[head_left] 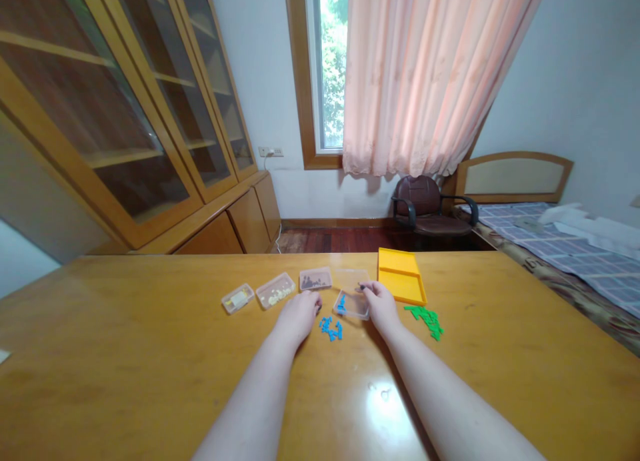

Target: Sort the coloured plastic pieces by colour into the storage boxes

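Note:
An open clear plastic box (357, 315) holds a few small blue pieces (341, 305) at its left side. At its right edge my right hand (381, 304) is closed, its fingers gripping the rim near the raised lid. My left hand (300, 314) is just left of the box, with its fingers curled together; whatever they may hold is hidden. A loose pile of blue pieces (331, 329) lies on the table in front of the box, close to the left fingertips.
Left of the box stand one container with dark pieces (314, 281), one with pale pieces (277, 291) and a small yellow-and-white one (239, 299). A yellow open case (401, 276) and green pieces (427, 319) lie right on the wooden table (150, 354). Beyond is a chair (423, 204).

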Demonstrator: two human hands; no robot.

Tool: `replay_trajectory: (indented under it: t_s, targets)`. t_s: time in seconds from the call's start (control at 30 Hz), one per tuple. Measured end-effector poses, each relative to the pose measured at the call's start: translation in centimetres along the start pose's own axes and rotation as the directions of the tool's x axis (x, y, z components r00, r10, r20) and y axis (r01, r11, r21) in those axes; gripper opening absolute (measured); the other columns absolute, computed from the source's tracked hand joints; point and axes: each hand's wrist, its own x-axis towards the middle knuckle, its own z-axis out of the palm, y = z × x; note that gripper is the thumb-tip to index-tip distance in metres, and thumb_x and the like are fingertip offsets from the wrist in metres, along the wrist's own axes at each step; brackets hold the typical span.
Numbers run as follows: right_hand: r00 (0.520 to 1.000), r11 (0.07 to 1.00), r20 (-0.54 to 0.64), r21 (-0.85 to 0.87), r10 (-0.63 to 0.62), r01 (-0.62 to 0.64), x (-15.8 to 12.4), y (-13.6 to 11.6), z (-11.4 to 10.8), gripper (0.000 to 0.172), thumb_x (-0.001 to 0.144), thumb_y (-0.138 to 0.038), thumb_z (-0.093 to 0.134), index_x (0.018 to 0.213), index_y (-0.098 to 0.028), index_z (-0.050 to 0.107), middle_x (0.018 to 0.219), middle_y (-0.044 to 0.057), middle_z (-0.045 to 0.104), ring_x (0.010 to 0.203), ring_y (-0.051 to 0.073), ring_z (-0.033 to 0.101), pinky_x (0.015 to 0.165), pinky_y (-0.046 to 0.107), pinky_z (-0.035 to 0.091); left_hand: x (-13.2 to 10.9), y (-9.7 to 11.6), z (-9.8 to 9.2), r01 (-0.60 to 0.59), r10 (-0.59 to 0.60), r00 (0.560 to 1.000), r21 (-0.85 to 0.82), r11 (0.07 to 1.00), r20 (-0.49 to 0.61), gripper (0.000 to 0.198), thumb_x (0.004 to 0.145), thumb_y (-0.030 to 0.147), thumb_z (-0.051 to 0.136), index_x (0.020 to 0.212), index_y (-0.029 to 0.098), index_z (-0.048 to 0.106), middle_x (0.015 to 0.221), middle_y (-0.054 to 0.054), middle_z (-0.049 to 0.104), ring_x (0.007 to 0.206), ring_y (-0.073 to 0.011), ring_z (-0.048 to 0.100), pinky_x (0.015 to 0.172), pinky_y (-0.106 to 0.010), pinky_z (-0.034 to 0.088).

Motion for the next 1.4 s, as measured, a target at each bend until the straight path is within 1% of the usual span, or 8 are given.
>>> replay_trajectory:
  t_s: [0.3,0.7,0.97,1.03,1.1,1.23,1.3,1.4]
  targets:
    - [1.000,1.000,0.007,-0.018,-0.021,0.021,-0.2,-0.1,-0.1,0.022,0.067,-0.033,0.053,0.077,-0.017,0.064,0.079,0.006,0.069,0.079,0.021,0.061,0.077,0.032,0.044,-0.7,0.4,-0.5,0.023,-0.024,0.995,0.005,1.000,0.093,0.015,0.077,0.017,0.051,0.086,0.020,0.063,0.093,-0.006,0.066,0.086,-0.0195,0.060,0.070,-0.027,0.040]
    - [1.000,1.000,0.000,-0.015,-0.023,0.023,0.0,0.3,0.0,0.020,0.068,-0.033,0.054,0.076,-0.018,0.065,0.080,0.005,0.069,0.080,0.021,0.062,0.075,0.031,0.045,-0.6,0.9,0.2,-0.048,0.051,0.993,-0.029,0.998,0.106,0.012,0.077,0.019,0.053,0.084,0.021,0.063,0.090,-0.003,0.066,0.084,-0.0176,0.060,0.070,-0.025,0.041]
    - [1.000,1.000,0.008,0.004,-0.013,0.013,0.0,0.3,-0.1,0.021,0.067,-0.032,0.054,0.077,-0.017,0.064,0.080,0.006,0.069,0.080,0.021,0.062,0.076,0.032,0.045,-0.5,1.4,0.2,0.050,-0.052,0.988,0.021,0.999,0.144,0.016,0.084,0.024,0.046,0.086,0.018,0.061,0.091,-0.008,0.065,0.082,-0.0206,0.061,0.068,-0.028,0.041]
    - [1.000,1.000,0.005,0.009,-0.011,0.011,-0.1,0.1,0.0,0.020,0.066,-0.032,0.054,0.076,-0.017,0.064,0.079,0.006,0.069,0.079,0.021,0.062,0.076,0.033,0.045,-0.2,1.5,0.4,0.106,-0.107,0.988,0.016,0.994,0.115,0.018,0.086,0.025,0.043,0.089,0.017,0.060,0.092,-0.010,0.065,0.083,-0.0212,0.061,0.070,-0.030,0.042]
    - [1.000,1.000,0.000,0.016,-0.011,0.011,-0.2,-0.1,0.1,0.020,0.066,-0.032,0.055,0.075,-0.018,0.064,0.078,0.006,0.069,0.079,0.022,0.062,0.076,0.033,0.046,0.1,1.7,0.7,0.122,-0.121,0.992,-0.040,0.992,0.029,0.020,0.088,0.024,0.041,0.092,0.017,0.059,0.095,-0.010,0.064,0.086,-0.0201,0.060,0.074,-0.030,0.042]
    - [1.000,0.999,0.003,0.033,-0.005,0.005,-0.3,-0.2,0.3,0.020,0.065,-0.032,0.055,0.076,-0.018,0.064,0.079,0.006,0.070,0.080,0.022,0.062,0.077,0.033,0.046,0.6,2.2,1.2,-0.045,0.011,0.985,-0.194,0.980,-0.172,0.023,0.088,0.020,0.041,0.101,0.019,0.060,0.105,-0.006,0.062,0.098,-0.0161,0.056,0.086,-0.026,0.041]
    - [1.000,0.999,0.010,0.037,-0.007,0.006,-0.3,-0.1,0.3,0.021,0.066,-0.033,0.055,0.077,-0.018,0.064,0.081,0.006,0.070,0.081,0.021,0.062,0.078,0.033,0.046,0.6,2.1,1.3,-0.077,0.041,0.985,-0.210,0.975,-0.168,0.026,0.087,0.019,0.044,0.108,0.020,0.060,0.111,-0.005,0.061,0.104,-0.0156,0.055,0.091,-0.026,0.039]
    - [1.000,1.000,0.015,0.028,-0.012,0.011,-0.2,0.2,0.1,0.021,0.066,-0.033,0.054,0.077,-0.018,0.065,0.081,0.006,0.069,0.081,0.021,0.062,0.078,0.033,0.046,0.5,1.5,0.9,-0.019,0.003,0.995,-0.160,0.987,-0.102,0.025,0.085,0.021,0.048,0.105,0.022,0.062,0.110,-0.004,0.063,0.102,-0.0163,0.056,0.090,-0.025,0.040]
